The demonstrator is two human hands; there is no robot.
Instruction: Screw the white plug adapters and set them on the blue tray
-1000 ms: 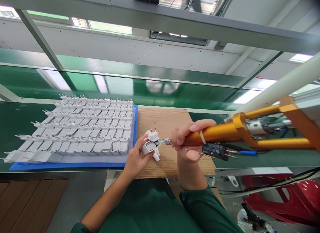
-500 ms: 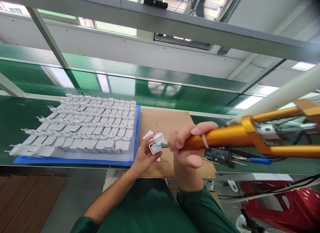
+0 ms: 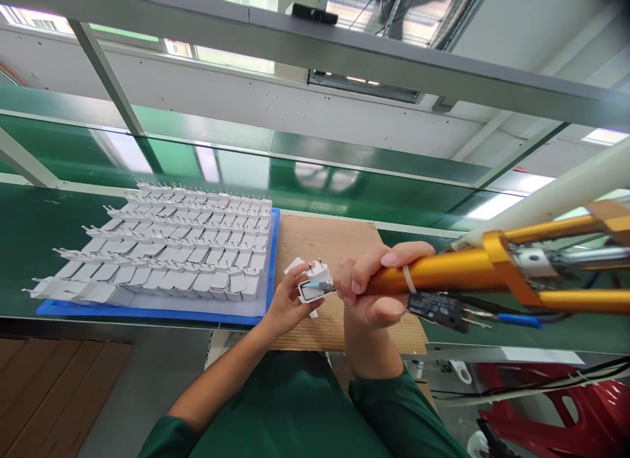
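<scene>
My left hand is closed on a small white plug housing, held over the cardboard sheet. Two metal pins stick up from the housing. My right hand is wrapped round the gold barrel of a hanging power screwdriver. The screwdriver's tip sits in the open face of the housing. A black switch with a thin lever is strapped under the barrel beside my fingers. Another white piece lies on the cardboard just behind the housing.
A blue tray to the left carries several rows of white plug housings. It rests on the green conveyor belt. A red plastic stool stands lower right. Brown cardboard lies on the floor at lower left.
The housing has turned in my left hand and the screwdriver tip has gone further into it. Both hands have drifted slightly right in the picture.
</scene>
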